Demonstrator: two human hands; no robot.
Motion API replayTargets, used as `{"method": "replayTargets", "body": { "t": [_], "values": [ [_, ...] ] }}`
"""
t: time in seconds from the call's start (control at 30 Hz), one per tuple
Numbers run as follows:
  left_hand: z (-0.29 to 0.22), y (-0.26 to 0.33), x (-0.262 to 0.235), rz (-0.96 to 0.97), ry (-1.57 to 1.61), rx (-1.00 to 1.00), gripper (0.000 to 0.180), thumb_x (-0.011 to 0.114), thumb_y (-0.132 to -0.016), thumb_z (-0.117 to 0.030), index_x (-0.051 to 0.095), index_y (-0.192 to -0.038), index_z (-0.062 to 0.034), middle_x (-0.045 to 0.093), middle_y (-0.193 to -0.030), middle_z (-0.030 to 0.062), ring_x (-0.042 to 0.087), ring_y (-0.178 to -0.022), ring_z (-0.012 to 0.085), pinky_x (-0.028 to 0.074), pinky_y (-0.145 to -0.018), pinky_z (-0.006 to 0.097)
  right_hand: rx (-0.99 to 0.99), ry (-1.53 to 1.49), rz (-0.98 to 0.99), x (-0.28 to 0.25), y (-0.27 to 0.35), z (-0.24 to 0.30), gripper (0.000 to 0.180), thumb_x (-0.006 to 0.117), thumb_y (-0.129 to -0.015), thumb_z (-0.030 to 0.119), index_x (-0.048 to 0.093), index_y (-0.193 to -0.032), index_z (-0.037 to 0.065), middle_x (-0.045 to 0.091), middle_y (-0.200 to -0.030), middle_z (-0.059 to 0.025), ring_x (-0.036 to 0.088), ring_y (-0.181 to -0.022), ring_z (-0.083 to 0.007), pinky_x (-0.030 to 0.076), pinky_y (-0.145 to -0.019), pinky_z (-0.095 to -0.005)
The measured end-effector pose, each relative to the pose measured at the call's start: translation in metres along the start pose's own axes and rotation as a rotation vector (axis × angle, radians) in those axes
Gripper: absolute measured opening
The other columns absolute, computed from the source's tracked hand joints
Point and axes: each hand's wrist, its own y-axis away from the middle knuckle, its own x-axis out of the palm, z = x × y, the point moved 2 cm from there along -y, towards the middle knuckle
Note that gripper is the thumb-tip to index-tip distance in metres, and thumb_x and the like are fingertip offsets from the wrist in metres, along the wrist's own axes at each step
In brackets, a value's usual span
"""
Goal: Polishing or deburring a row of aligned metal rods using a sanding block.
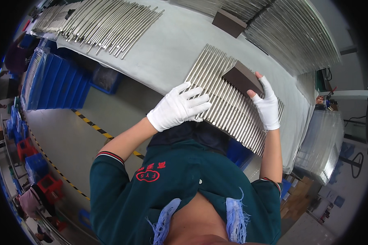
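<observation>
A row of slim silver metal rods lies side by side across the near edge of the white-covered table. My left hand, in a white glove, rests on the left end of this row with its fingers stretched out. A dark brown rectangular block sits on the rods. My right hand grips its right end between thumb and forefinger; those two fingertips stick out bare from the white glove. The other fingers of my right hand are hidden.
More rods lie at the far left. A second brown block is at the back, beside plastic-wrapped stacks of rods. Blue bins stand left of the table, near striped floor tape. Other people are at the far left.
</observation>
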Motion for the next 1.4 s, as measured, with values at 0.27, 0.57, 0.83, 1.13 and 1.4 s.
{"method": "replayTargets", "body": {
  "t": [0.27,0.57,0.83,1.13,1.4],
  "values": [
    [0.003,-0.009,-0.005,-0.160,0.036,0.145,0.045,0.070,-0.074,-0.039,0.063,-0.107,-0.0097,0.062,-0.112,0.0077,0.058,-0.111,0.0225,0.044,-0.099,0.043,-0.104,0.046,0.196,0.031,-0.025,0.035,0.056,0.071,-0.084,-0.001,0.056,-0.137,0.010,0.061,-0.132,-0.0086,0.055,-0.120,-0.0144,0.042,-0.103,-0.0277],
    [-0.006,-0.012,0.009,-0.255,0.016,0.210,0.044,0.066,-0.073,-0.044,0.059,-0.099,-0.0089,0.059,-0.104,0.0061,0.058,-0.101,0.0238,0.042,-0.096,0.047,-0.117,0.117,0.236,0.015,-0.024,0.017,0.057,0.069,-0.087,-0.001,0.049,-0.140,0.003,0.056,-0.135,-0.0100,0.053,-0.120,-0.0175,0.041,-0.104,-0.0306],
    [-0.006,-0.007,0.011,-0.237,-0.007,0.180,0.042,0.063,-0.071,-0.044,0.058,-0.096,-0.0105,0.056,-0.096,0.0045,0.056,-0.094,0.0219,0.041,-0.095,0.046,-0.110,0.122,0.238,-0.002,-0.025,0.010,0.059,0.068,-0.086,-0.005,0.049,-0.141,0.005,0.055,-0.137,-0.0119,0.052,-0.123,-0.0208,0.041,-0.105,-0.0332],
    [0.000,0.001,0.010,-0.190,0.038,0.090,0.049,0.068,-0.075,-0.047,0.060,-0.106,-0.0113,0.061,-0.113,0.0041,0.056,-0.108,0.0242,0.041,-0.099,0.048,-0.026,0.031,0.080,-0.043,0.007,-0.012,0.067,0.076,-0.085,0.015,0.045,-0.144,0.006,0.051,-0.140,-0.0109,0.050,-0.125,-0.0219,0.037,-0.108,-0.0332],
    [0.001,0.012,0.013,0.034,0.096,-0.007,0.084,0.070,-0.069,-0.057,0.051,-0.133,-0.0067,0.053,-0.137,0.0113,0.043,-0.132,0.0319,0.026,-0.115,0.051,0.177,-0.048,0.013,-0.090,0.069,-0.035,0.077,0.080,-0.082,0.030,0.043,-0.144,0.001,0.051,-0.138,-0.0122,0.050,-0.123,-0.0220,0.037,-0.107,-0.0338]
  ]
}}
